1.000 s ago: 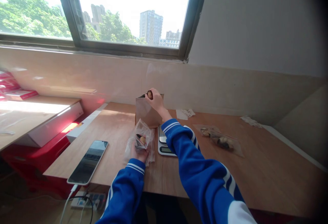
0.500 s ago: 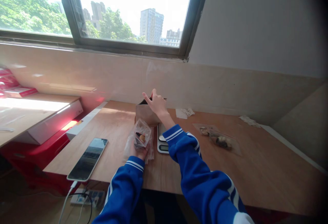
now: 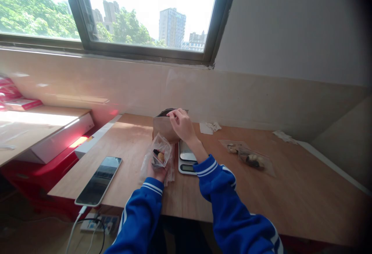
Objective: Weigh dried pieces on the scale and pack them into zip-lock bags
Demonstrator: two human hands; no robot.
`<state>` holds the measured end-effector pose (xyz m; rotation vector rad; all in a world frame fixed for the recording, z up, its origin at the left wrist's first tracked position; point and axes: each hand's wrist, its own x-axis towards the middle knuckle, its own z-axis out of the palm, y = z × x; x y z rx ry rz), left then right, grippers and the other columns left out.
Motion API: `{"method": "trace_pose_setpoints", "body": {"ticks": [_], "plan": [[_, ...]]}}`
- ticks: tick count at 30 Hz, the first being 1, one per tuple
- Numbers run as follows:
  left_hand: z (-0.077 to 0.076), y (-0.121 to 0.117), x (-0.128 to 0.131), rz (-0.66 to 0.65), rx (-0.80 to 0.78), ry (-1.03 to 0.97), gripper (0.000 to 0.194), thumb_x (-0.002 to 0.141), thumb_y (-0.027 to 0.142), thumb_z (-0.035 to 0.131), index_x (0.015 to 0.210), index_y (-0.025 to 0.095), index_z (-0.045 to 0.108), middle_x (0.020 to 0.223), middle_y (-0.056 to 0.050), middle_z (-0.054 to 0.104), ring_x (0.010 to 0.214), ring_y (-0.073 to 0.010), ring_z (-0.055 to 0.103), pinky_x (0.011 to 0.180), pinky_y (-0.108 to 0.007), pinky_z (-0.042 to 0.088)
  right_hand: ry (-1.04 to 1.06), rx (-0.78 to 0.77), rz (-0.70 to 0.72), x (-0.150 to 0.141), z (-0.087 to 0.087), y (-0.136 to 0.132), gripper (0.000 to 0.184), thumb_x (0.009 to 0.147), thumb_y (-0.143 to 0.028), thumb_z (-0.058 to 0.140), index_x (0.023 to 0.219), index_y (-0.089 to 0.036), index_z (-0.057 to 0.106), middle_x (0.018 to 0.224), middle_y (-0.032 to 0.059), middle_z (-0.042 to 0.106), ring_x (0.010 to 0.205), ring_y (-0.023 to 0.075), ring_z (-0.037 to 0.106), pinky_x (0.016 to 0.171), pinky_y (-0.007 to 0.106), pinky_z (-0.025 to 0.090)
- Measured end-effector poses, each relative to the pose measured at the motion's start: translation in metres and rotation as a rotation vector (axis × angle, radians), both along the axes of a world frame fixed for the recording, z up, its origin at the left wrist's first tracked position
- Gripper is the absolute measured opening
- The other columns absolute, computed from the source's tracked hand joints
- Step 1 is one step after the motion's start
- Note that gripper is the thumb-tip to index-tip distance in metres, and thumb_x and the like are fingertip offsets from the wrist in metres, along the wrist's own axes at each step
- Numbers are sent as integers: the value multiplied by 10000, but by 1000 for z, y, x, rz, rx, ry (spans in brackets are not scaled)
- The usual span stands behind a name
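Observation:
A clear plastic bag (image 3: 161, 150) with dark and tan pieces inside stands with its mouth up, held from below by my left hand (image 3: 159, 173), whose fingers are mostly behind the plastic. My right hand (image 3: 182, 125) hovers at the mouth of a brown paper bag (image 3: 165, 128), its fingers bent and drawn together. Whatever they may pinch is too small or hidden to see. Beneath my right wrist lies a small kitchen scale (image 3: 187, 161) with a grey display, partly covered by the forearm and the paper bag.
Two filled clear bags (image 3: 255, 161) lie on the wooden table (image 3: 290, 192) to the right. A phone (image 3: 99, 180) with a charging cable rests at the left edge. Crumpled white paper (image 3: 209, 127) is by the wall. A red stool (image 3: 37, 184) stands at the lower left.
My right hand has drawn back slightly to the right from above the paper bag, and its spread fingers have come together. My left hand and the plastic bag stay nearly still.

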<state>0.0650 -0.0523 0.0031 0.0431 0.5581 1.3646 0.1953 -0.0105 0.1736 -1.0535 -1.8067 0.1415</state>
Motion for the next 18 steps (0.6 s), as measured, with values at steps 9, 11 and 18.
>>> {"method": "trace_pose_setpoints", "body": {"ticks": [9,11,18], "plan": [[-6,6,3,55,40,-5,270,915,290,422,920,162,659,758,-38,705,681,-154,688,658,-243,569,-138,-606,529,0,-40,-40,137,841,-167,528,930,-140,629,932,54,637,814,158,587,748,289,482],[-7,5,2,62,51,-16,273,910,284,418,909,157,660,760,-39,707,692,-154,692,692,-247,573,-231,-574,423,-3,-51,-40,182,773,-148,599,954,-129,605,937,61,612,801,177,570,747,320,487],[-10,5,5,0,244,82,356,897,364,425,1045,138,657,1055,-107,695,1216,-300,533,1038,-406,420,-349,-481,492,-10,-78,-39,618,612,-226,805,1155,-124,526,1223,127,444,1217,296,418,1041,406,371]]}}
